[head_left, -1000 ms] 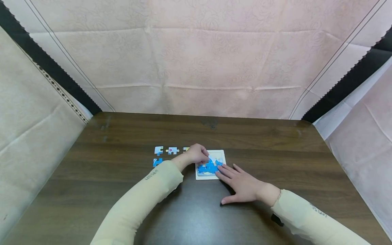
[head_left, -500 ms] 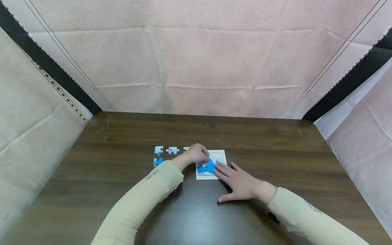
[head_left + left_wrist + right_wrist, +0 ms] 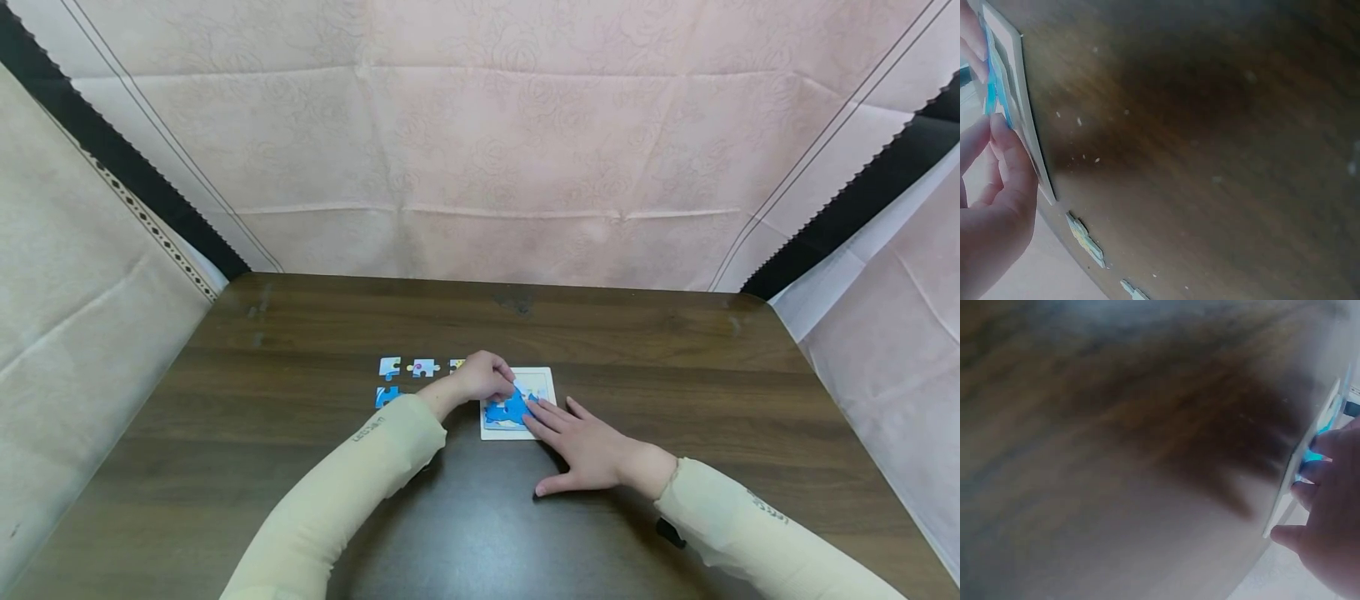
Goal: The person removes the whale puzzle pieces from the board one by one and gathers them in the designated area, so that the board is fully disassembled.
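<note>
A small jigsaw puzzle board [image 3: 517, 435] with a white border and a blue picture lies flat on the brown table. My left hand [image 3: 482, 377] is over its upper left part, thumb and forefinger pinching a blue puzzle piece [image 3: 994, 94], as the left wrist view shows. Much of that piece is hidden by the fingers. From the right, my right hand [image 3: 588, 450] rests its straight, spread fingertips on the blue picture, with the thumb out to the side. In the right wrist view those fingers [image 3: 1310, 472] lie across the board's edge.
Several loose puzzle pieces lie left of the board, among them a pale one [image 3: 390, 367], one with side tabs [image 3: 423, 367] and a blue one [image 3: 386, 397] partly behind the left sleeve [image 3: 360, 483]. Pale cloth [image 3: 480, 150] hangs behind the table [image 3: 300, 325].
My right hand has shifted slightly left, farther onto the picture, during the first half second. My left hand stays nearly in place with its pinch kept.
</note>
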Tool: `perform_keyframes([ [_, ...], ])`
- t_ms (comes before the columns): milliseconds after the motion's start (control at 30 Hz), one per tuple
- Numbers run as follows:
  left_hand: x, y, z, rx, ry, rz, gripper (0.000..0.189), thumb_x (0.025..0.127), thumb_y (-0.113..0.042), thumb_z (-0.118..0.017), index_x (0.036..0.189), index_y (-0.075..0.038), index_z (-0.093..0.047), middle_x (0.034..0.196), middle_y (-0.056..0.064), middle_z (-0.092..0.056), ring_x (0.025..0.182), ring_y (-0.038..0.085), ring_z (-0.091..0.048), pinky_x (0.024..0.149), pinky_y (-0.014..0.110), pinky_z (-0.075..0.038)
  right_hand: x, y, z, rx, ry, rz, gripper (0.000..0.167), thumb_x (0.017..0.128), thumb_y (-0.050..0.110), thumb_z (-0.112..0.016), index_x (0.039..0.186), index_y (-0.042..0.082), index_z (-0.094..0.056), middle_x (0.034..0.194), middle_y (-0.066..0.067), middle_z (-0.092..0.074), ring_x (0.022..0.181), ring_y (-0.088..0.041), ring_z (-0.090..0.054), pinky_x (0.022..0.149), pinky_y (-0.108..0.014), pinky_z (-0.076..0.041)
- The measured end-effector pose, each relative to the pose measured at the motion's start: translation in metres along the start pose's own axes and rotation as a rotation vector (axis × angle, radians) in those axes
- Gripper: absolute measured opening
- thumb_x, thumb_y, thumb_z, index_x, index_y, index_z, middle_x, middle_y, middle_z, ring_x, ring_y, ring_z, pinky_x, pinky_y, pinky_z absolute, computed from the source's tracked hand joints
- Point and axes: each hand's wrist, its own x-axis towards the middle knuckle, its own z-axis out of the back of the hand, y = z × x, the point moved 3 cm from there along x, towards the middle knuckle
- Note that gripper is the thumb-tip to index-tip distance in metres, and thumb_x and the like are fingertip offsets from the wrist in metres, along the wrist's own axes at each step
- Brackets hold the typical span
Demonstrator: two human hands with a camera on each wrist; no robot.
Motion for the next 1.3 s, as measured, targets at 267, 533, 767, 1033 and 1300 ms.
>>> perform_keyframes([
  [267, 0.002, 0.001, -0.001, -0.027, 0.002, 0.008, 0.014, 0.086, -0.013, -0.066, 0.094, -0.002, -0.065, 0.082, 0.009, -0.065, 0.071, 0.017, -0.062, 0.07, 0.025, -0.055, 0.001, 0.01, 0.0, -0.04, -0.043, 0.078, 0.09, 0.08, 0.07, -0.049, 0.147, 0.013, -0.029, 0.156, -0.006, -0.021, 0.145, -0.026, -0.016, 0.115, -0.056, -0.014],
  [533, 0.003, 0.001, -0.002, -0.034, 0.011, 0.005, 0.014, 0.086, -0.013, -0.066, 0.095, -0.002, -0.065, 0.082, 0.009, -0.065, 0.071, 0.017, -0.063, 0.071, 0.026, -0.055, 0.002, 0.012, -0.006, -0.058, -0.013, 0.074, 0.09, 0.08, 0.072, -0.047, 0.148, 0.016, -0.028, 0.156, -0.002, -0.021, 0.145, -0.022, -0.018, 0.116, -0.054, -0.014],
  [767, 0.0, 0.002, 0.0, -0.058, 0.017, -0.02, 0.016, 0.086, -0.013, -0.066, 0.097, -0.001, -0.065, 0.082, 0.009, -0.066, 0.068, 0.013, -0.061, 0.07, 0.025, -0.056, 0.002, 0.013, -0.003, -0.008, 0.021, 0.059, 0.089, 0.081, 0.07, -0.048, 0.148, 0.016, -0.027, 0.157, -0.001, -0.02, 0.145, -0.022, -0.017, 0.116, -0.052, -0.015],
  [1033, 0.001, 0.004, 0.001, -0.109, 0.028, -0.005, 0.017, 0.086, -0.011, -0.066, 0.098, 0.0, -0.065, 0.081, 0.009, -0.066, 0.067, 0.013, -0.061, 0.072, 0.025, -0.057, 0.003, 0.013, 0.005, 0.065, 0.07, 0.029, 0.086, 0.082, 0.067, -0.051, 0.147, 0.014, -0.031, 0.156, -0.002, -0.021, 0.145, -0.02, -0.017, 0.118, -0.049, -0.014],
  [1300, 0.002, 0.004, 0.001, -0.106, 0.034, -0.003, 0.016, 0.086, -0.012, -0.066, 0.098, -0.001, -0.064, 0.08, 0.008, -0.065, 0.067, 0.013, -0.061, 0.072, 0.025, -0.056, -0.003, 0.008, 0.005, 0.048, 0.055, -0.008, 0.088, 0.081, 0.069, -0.05, 0.146, 0.012, -0.032, 0.156, -0.005, -0.022, 0.145, -0.021, -0.019, 0.118, -0.049, -0.014],
])
